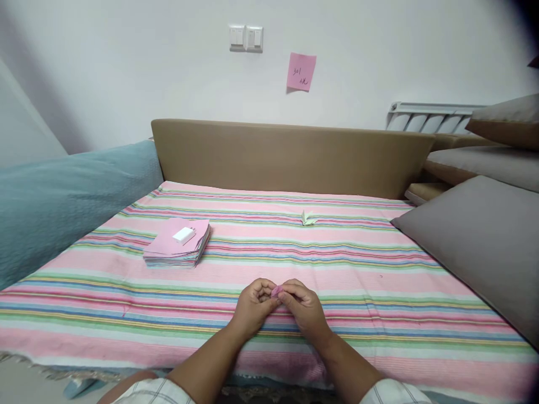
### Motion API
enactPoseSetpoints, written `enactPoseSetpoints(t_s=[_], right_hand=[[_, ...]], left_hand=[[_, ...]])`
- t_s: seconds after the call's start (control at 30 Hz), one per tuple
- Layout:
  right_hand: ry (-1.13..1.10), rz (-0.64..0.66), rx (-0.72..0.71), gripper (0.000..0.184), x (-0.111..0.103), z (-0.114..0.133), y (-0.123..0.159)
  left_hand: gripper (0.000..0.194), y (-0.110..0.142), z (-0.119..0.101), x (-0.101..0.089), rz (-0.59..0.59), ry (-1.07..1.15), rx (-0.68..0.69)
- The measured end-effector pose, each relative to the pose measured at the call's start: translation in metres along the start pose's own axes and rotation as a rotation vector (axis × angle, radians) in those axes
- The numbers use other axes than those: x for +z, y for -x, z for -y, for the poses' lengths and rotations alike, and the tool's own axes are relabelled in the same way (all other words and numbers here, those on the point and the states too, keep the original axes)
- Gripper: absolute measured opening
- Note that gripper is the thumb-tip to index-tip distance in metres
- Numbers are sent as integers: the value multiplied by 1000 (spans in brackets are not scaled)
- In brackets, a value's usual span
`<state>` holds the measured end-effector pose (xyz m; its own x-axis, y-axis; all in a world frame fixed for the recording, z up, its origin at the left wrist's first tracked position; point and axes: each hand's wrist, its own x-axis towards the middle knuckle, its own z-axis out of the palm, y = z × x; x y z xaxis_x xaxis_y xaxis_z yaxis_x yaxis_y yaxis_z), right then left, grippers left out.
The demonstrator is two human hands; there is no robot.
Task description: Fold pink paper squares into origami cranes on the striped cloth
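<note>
White sleeves with thin dark checks

Forearms angle inward, the left hand and right hand pinching close together.

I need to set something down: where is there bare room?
Bare pink striped cloth lies between the square pink-topped paper stack and the small folded pale-green paper, and between the right hand and the large grey cushion. It's crowded atop the stack, under a white rectangular block, and where the left hand meets the right at a small pink piece.
</note>
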<state>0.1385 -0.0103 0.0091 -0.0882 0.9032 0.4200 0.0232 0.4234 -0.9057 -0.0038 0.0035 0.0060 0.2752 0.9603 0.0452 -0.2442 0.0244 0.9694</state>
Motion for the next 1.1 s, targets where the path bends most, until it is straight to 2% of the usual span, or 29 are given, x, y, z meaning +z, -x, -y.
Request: enactPoseSetpoints(t_s=[0.3,0.43,0.7,0.83,0.97,1.1], right_hand=[[11,-1,-20,14,0,0,2],[-22,-55,45,18,-1,0,3],[-59,-43,160,21,-6,0,0],[-72,9,220,27,-12,0,-2],[-2,96,163,17,-18,6,-5],[7,138,155,16,-19,10,-5]], left_hand=[[31,0,-1,1,8,-5,0],[33,0,-2,-1,3,10,-14],[33,-3,-4,-9,157,34,-113],[31,-3,-3,-10,192,18,-134],[30,-3,-3,-8,210,-17,-135],[29,-2,-5,-7,208,-43,-141]])
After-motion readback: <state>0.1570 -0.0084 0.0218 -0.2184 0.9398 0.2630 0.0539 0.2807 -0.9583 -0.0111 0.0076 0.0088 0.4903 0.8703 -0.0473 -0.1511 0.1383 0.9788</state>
